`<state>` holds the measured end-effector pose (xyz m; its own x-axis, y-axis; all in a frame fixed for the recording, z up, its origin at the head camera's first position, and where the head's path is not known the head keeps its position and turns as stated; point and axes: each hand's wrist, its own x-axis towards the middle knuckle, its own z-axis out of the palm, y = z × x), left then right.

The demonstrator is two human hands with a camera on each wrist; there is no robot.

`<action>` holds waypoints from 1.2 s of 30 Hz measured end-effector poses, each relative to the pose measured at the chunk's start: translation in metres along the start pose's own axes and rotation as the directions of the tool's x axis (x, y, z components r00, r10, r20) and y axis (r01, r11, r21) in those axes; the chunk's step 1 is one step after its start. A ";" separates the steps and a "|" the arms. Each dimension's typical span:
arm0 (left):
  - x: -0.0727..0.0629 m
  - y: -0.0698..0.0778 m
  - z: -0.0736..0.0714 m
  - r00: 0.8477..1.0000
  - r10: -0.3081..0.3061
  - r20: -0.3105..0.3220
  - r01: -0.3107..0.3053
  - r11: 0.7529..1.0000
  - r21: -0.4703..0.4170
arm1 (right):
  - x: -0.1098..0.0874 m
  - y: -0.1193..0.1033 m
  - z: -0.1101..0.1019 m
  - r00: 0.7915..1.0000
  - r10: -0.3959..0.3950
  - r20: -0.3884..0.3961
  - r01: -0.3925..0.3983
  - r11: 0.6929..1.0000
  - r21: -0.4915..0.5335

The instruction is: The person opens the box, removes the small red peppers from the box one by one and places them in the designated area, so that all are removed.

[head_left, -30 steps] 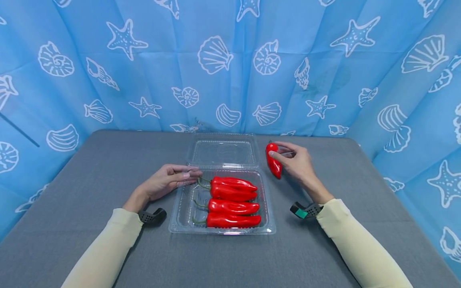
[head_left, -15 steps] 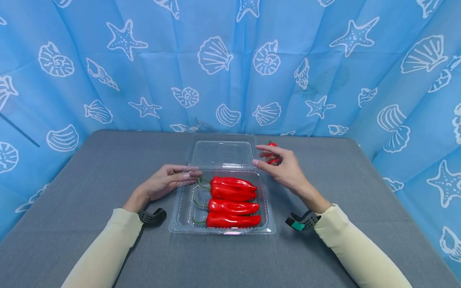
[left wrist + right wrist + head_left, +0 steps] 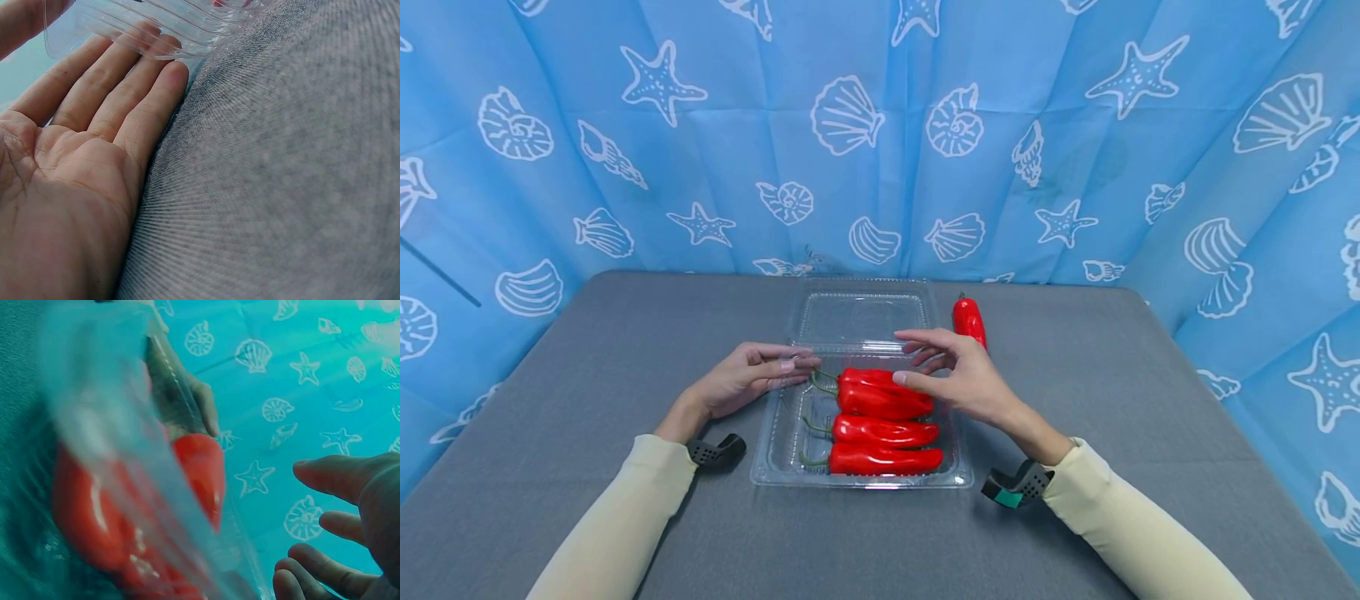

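Several red peppers (image 3: pixel 883 433) with green stems lie side by side in a clear plastic container (image 3: pixel 955 479). My left hand (image 3: pixel 745 379) is at its back left corner; in the left wrist view the straight fingers (image 3: pixel 119 94) touch the outside of the plastic. Above the rearmost peppers hovers my right hand (image 3: pixel 958 375), thumb and fingers apart and nothing between them. The right wrist view shows the same spread hand (image 3: pixel 362 519) beside the container wall, with blurred peppers (image 3: pixel 94 512) behind the plastic. Another red pepper (image 3: pixel 968 320) lies on the table, right of the lid, partly hidden by my right hand.
The container's clear lid (image 3: pixel 865 315) lies folded back behind it. Grey cloth covers the table (image 3: pixel 625 358), and a blue curtain (image 3: pixel 880 183) with white shells and starfish hangs beyond its far edge.
My right hand has let go of the pepper at the right and moved left and nearer, over the container. That pepper stays on the table. The left hand keeps its place.
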<state>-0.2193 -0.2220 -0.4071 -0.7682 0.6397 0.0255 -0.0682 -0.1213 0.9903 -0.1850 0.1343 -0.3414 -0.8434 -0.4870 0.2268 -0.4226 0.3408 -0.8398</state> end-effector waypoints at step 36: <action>0.000 0.003 0.002 1.000 -0.016 0.003 0.016 0.999 -0.037 | -0.008 -0.003 0.027 0.956 -0.023 0.292 0.135 0.919 -0.371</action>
<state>-0.2182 -0.2207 -0.4038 -0.7653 0.6436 0.0102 -0.1040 -0.1393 0.9848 -0.1682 0.1156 -0.3534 -0.6999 -0.7082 0.0923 -0.6255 0.5456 -0.5577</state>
